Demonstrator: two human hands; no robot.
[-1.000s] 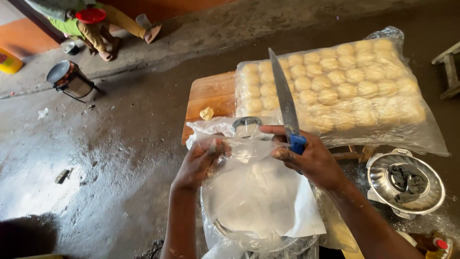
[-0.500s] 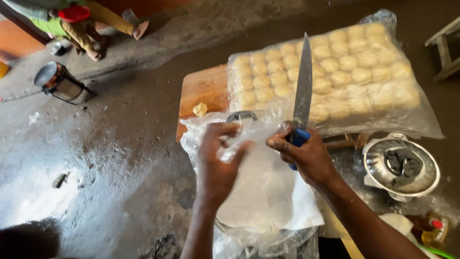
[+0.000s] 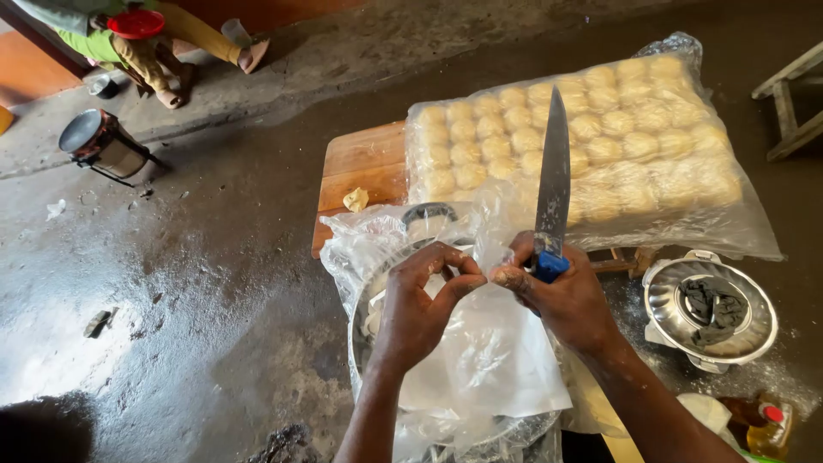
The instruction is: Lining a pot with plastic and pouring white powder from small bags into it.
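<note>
Clear thin plastic sheet (image 3: 480, 360) over round metal basin (image 3: 356, 330): limp, light, slippery; both hands pinch its upper edge. Left hand (image 3: 420, 313) pinches film; right hand (image 3: 561, 296) also grips blue-handled knife (image 3: 551, 193).

I count one knife (image 3: 553, 184), one tray of dough balls (image 3: 591, 146) under plastic at upper right, two metal pots (image 3: 710, 309) (image 3: 99, 144), one oil bottle (image 3: 763, 426) lower right.

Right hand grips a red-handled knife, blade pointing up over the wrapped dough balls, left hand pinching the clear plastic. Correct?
Not quite: the head view shows the knife handle is blue, not red. The right hand grips it blade up over the wrapped dough balls, while the left hand pinches the clear plastic.
</note>
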